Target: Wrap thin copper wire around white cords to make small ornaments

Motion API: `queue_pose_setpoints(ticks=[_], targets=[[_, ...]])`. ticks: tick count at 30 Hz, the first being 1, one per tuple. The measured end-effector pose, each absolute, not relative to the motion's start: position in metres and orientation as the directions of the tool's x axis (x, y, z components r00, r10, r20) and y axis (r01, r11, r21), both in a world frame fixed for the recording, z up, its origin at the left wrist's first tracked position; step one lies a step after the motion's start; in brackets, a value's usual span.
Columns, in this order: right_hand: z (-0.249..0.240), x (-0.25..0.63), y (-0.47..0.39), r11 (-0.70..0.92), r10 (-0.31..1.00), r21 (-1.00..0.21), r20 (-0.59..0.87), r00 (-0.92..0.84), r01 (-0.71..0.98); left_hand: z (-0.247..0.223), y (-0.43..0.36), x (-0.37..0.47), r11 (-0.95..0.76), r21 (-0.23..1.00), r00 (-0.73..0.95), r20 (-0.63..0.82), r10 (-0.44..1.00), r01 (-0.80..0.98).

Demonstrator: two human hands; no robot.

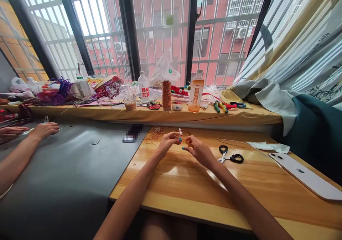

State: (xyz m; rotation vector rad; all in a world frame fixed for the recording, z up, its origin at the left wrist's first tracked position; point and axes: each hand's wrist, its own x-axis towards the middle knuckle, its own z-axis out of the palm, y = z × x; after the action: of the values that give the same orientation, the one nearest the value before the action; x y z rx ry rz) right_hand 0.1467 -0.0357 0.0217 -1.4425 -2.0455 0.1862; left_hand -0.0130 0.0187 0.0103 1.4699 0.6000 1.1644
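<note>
Above the wooden table (160,186), my left hand (169,143) is closed in a pinch on a small white-and-pink piece (180,131), which sticks up past the fingertips. Close beside it, my right hand (199,150) has its fingers curled around a thin orange-brown strand (186,142) that runs toward the left fingertips. How the strand meets the small piece is too small to make out. Black-handled scissors (224,158) lie partly spread to the right of my right hand. A tangle of brown thread ends (156,133) rests behind my left hand.
A white phone (304,174) and a crumpled tissue (269,147) lie at right. Along the sill stand a brown thread spool (166,95), a tea bottle (196,92), a clear bottle (144,88) and pliers (221,107). Another person's hands (44,130) work at the grey table on the left.
</note>
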Motion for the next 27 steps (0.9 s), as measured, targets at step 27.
queue_pose_setpoints(ticks=[27], targets=[[0.011, 0.146, -0.035, 0.539, 0.774, 0.101, 0.332, -0.539, 0.836, -0.005, 0.032, -0.01, -0.148, 0.978, 0.275, 0.184, 0.944, -0.148]])
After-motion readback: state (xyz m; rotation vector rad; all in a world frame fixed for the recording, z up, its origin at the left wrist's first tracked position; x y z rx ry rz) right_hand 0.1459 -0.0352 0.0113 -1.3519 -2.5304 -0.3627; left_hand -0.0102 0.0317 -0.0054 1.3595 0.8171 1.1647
